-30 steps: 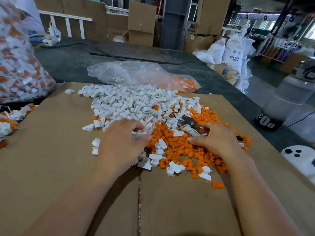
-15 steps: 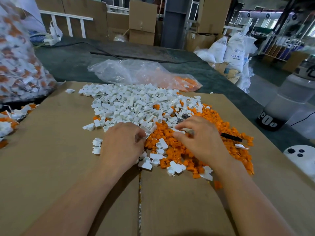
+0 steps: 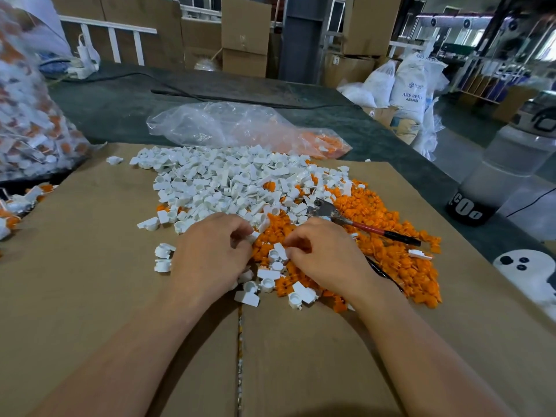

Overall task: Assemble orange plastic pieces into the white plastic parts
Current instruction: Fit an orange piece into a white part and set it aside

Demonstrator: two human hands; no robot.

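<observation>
A heap of white plastic parts (image 3: 228,182) lies on the cardboard sheet (image 3: 90,281), and a spread of orange plastic pieces (image 3: 400,251) lies to its right. Both hands rest where the two heaps meet. My left hand (image 3: 210,254) is curled, with a small white part (image 3: 253,236) pinched at its fingertips. My right hand (image 3: 328,257) is curled too, its fingertips against a white part (image 3: 278,250) on the orange pieces. What those fingers hold is hidden.
A scraper (image 3: 331,209) with a red and black handle lies on the orange pieces behind my right hand. A clear bag (image 3: 234,124) with orange pieces sits behind the heaps. A large bag of assembled parts (image 3: 27,121) stands at the left, and a translucent jug (image 3: 505,173) at the right.
My right hand let go of the scraper, which now lies on the orange pieces, and moved left and nearer toward my left hand. My left hand stayed in place.
</observation>
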